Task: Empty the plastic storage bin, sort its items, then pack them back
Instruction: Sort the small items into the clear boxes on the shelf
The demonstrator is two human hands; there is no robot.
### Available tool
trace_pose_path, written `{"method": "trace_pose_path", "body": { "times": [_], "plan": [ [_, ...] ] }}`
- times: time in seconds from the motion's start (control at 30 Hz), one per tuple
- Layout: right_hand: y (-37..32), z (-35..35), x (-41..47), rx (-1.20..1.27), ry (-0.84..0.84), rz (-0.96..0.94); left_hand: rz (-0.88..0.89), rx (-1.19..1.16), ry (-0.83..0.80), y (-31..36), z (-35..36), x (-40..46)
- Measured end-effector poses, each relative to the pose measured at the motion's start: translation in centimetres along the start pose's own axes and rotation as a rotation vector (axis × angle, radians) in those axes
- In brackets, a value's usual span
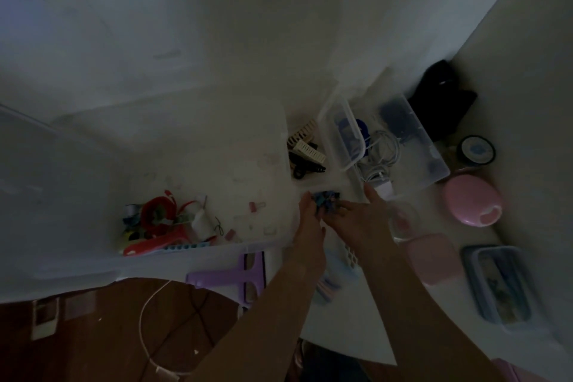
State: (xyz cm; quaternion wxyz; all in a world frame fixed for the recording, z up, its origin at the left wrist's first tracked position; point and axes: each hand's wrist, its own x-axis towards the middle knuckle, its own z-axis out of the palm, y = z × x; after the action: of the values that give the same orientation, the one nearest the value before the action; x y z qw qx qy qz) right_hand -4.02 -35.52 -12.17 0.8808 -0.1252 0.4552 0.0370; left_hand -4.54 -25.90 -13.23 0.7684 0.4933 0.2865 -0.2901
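A large clear plastic storage bin (pixel 279 139) lies on the white surface at the left, with red, blue and white small items (pixel 161 223) heaped in its near corner. Just right of the bin's rim, my left hand (pixel 308 220) and my right hand (pixel 356 217) meet around a small dark blue bundle (pixel 325 200). Both hands pinch it between their fingers. The light is dim and the bundle's kind is unclear.
Black and cream hair clips (pixel 305 153) lie beyond the hands. Two small clear boxes (pixel 342 136) (pixel 415 139) and white cables (pixel 381 158) sit at the right. Pink round case (pixel 473 203), pink box (pixel 429 257), blue-lidded box (pixel 496 285), purple tool (pixel 229 277) surround them.
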Motion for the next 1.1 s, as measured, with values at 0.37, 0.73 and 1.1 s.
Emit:
{"method": "trace_pose_path", "body": {
  "times": [0.37, 0.73, 1.1],
  "plan": [
    [2.5, 2.4, -8.0, -0.498, 0.163, -0.477, 0.032, 0.338, -0.241, 4.9, 1.2, -6.4],
    [9.4, 5.0, -4.4, -1.653, 0.145, -0.962, 0.910, 1.532, 0.044, 17.6, -17.7, -3.0],
    [12.1, 8.2, -4.1, -2.090, 0.347, -1.294, 0.741, 1.850, 0.071, 23.2, -28.7, 0.2]
  ]
}}
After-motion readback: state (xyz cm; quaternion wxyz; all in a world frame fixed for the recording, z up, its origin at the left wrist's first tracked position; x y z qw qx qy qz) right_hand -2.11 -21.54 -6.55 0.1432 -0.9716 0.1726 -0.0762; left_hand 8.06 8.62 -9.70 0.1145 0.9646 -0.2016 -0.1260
